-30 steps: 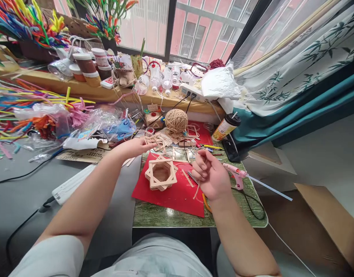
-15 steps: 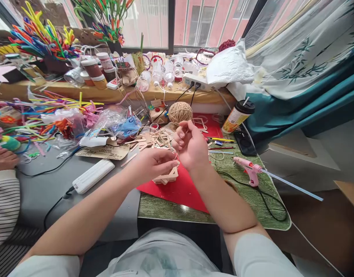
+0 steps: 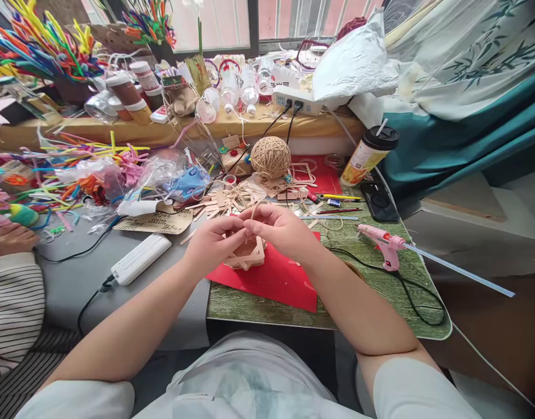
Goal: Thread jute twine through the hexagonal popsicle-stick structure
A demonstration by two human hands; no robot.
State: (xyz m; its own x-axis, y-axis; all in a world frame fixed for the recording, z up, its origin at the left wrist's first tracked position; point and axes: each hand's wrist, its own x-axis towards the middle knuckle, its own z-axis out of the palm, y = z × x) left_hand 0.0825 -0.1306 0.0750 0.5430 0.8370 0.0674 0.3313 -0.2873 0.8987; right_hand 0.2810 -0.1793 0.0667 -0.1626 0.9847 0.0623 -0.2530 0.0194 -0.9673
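My left hand and my right hand meet fingertip to fingertip. Both are closed in a pinch. Between them a thin tan strand of twine shows, looping up over the fingers; its ends are hidden. Just below the fingers stands a small basket of stacked wooden craft sticks, its far side covered by my hands. The basket rests on a sheet of red paper. A ball of twine sits behind my hands.
Loose craft sticks lie behind the basket. To the right are a pink glue gun with its cord, a phone and a lidded cup. On the left are a white power bank and another person's hand.
My right hand has come down from its raised position to meet my left hand's fingertips over the basket. The view has shifted slightly.
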